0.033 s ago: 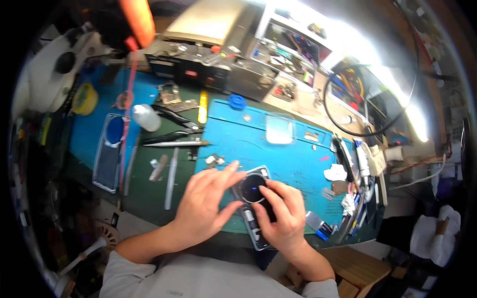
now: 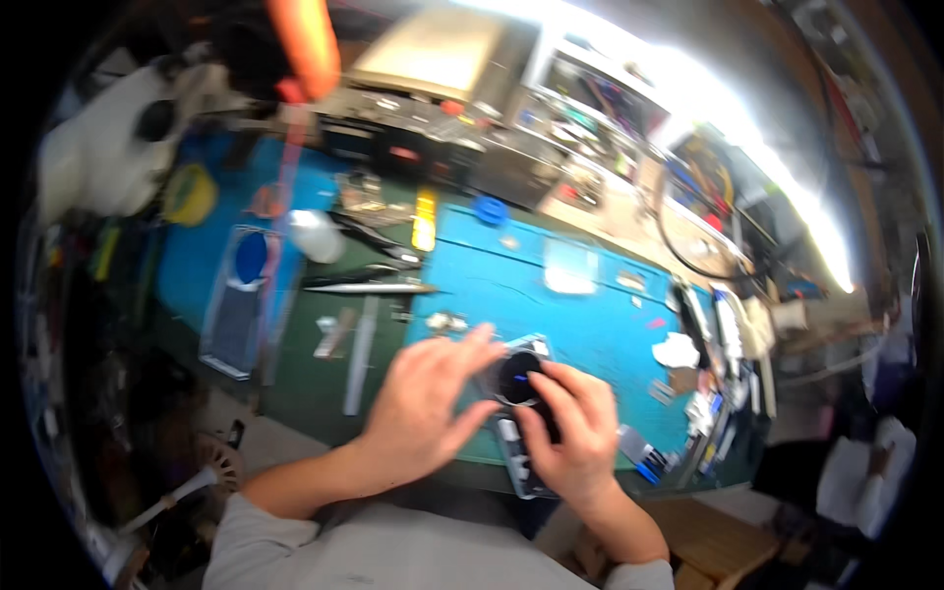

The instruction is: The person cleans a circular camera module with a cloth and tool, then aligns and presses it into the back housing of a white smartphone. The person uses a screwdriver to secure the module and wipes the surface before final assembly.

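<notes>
A phone (image 2: 518,464) lies opened, back up, on the blue work mat (image 2: 600,315) near the table's front edge. A black round part (image 2: 514,377) sits on its upper half. My left hand (image 2: 423,403) rests beside the phone with fingers stretched out, the fingertips touching the round part's left side. My right hand (image 2: 575,433) lies over the phone's right side and grips it, with the index finger curled over the round part. Much of the phone is hidden under both hands.
Tweezers (image 2: 374,287), a metal bar (image 2: 359,359) and small loose parts (image 2: 444,321) lie left of the phone. A white bottle (image 2: 315,236), a blue cap (image 2: 490,209), a clear rectangular piece (image 2: 570,265), a crumpled tissue (image 2: 677,349) and a white microscope (image 2: 108,147) surround the mat.
</notes>
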Motion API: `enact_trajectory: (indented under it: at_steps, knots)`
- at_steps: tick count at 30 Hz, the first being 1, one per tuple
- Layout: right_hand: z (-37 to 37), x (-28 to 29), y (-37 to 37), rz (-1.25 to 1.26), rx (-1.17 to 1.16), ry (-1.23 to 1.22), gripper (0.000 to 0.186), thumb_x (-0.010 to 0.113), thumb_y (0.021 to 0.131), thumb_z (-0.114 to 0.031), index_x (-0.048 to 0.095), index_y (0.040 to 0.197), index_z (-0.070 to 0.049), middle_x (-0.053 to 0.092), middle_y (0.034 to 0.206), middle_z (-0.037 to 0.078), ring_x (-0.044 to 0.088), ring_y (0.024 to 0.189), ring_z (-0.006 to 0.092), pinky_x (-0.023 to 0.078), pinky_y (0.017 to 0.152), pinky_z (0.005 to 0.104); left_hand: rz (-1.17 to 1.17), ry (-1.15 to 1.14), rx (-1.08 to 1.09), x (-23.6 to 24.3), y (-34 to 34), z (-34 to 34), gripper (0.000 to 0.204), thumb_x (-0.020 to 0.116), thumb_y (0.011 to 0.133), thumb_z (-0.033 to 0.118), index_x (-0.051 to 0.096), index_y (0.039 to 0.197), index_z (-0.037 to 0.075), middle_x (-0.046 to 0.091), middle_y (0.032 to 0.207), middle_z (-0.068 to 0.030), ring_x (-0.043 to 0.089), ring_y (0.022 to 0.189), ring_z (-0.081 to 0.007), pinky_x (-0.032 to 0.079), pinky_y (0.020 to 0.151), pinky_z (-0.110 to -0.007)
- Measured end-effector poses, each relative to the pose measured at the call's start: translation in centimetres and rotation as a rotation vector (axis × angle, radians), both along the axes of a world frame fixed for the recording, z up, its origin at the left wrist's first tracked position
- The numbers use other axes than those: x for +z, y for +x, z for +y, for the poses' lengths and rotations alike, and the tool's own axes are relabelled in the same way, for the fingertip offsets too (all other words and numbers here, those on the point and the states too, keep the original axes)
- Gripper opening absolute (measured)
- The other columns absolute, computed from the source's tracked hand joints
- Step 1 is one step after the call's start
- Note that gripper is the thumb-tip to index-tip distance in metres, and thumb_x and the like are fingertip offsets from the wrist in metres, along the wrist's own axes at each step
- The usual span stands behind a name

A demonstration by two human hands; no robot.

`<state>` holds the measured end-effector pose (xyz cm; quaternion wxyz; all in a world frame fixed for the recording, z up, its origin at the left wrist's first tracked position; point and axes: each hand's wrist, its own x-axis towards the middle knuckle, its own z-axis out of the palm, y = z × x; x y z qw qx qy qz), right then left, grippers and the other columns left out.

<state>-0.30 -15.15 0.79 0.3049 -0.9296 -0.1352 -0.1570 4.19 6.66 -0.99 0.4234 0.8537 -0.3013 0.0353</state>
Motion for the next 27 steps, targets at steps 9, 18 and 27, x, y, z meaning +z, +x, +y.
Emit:
enact_trajectory:
  at_steps: [9,18,27]
  knots:
    - [-1.8,1.3,-2.2,-0.124,-0.267,0.288,0.035,0.071,0.101,-0.015,0.068,0.131,0.003,0.068,0.129,0.019,0.068,0.109,0.0281,0.055,0.095,0.0386,-0.154,0.251,0.883,4.7,-0.6,17.0,0.065,0.078,0.094,0.014,0.050,0.151,-0.002,0.065,0.121,-0.0181,0.063,0.111,-0.0359,0.052,0.094,-0.046]
    - [0.7,1.8,-5.3,-0.179,-0.199,0.236,0.034,0.071,0.101,-0.011,0.067,0.131,0.004,0.069,0.125,0.018,0.069,0.096,0.0241,0.055,0.088,0.0373,-0.102,0.727,0.691,2.0,0.6,18.9,0.108,0.090,0.080,0.050,0.040,0.150,-0.015,0.059,0.123,-0.0266,0.063,0.115,-0.0413,0.058,0.096,-0.042]
    - [0.6,1.2,-8.7,-0.195,-0.215,0.269,0.031,0.071,0.100,-0.008,0.068,0.129,0.002,0.070,0.122,0.017,0.071,0.093,0.0239,0.056,0.086,0.0368,0.180,0.775,0.745,6.5,0.7,18.8,0.090,0.087,0.079,0.035,0.044,0.144,-0.009,0.059,0.126,-0.0277,0.064,0.119,-0.0453,0.057,0.098,-0.050]
